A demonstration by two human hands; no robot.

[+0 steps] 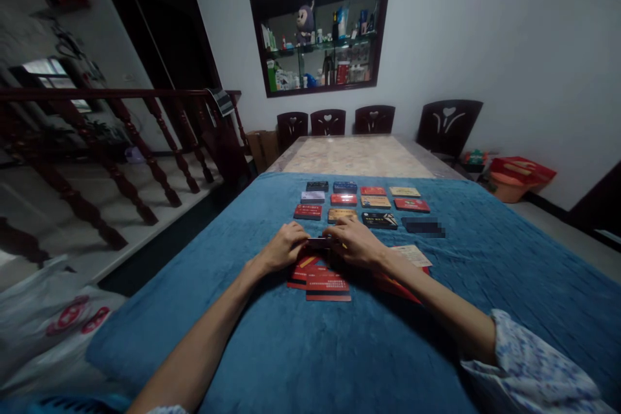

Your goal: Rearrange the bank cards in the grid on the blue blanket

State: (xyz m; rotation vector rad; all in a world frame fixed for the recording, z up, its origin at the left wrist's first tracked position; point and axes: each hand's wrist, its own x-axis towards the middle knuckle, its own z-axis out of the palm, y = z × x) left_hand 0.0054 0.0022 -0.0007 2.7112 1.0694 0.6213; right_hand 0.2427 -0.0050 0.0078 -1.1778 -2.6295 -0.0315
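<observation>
Between my two hands is a small stack of cards [319,242], seen edge-on just above the cloth. My left hand [287,246] has its fingers closed on the left end of it. Closed on the right end is my right hand [355,240], which partly covers what it grips. Below the hands lie loose red cards [328,284], overlapping each other. A pale card [412,255] and more red ones rest beside my right forearm. Beyond my hands, several card piles stand in rows, among them a black pile [380,220] and a red pile [307,211].
A blue cloth [233,330] covers the near part of the long table [349,154]. Dark chairs [374,119] stand at its far end and right side. To the left are a wooden railing [126,126] and white plastic bags [63,323]. A shelf niche [323,45] is in the wall.
</observation>
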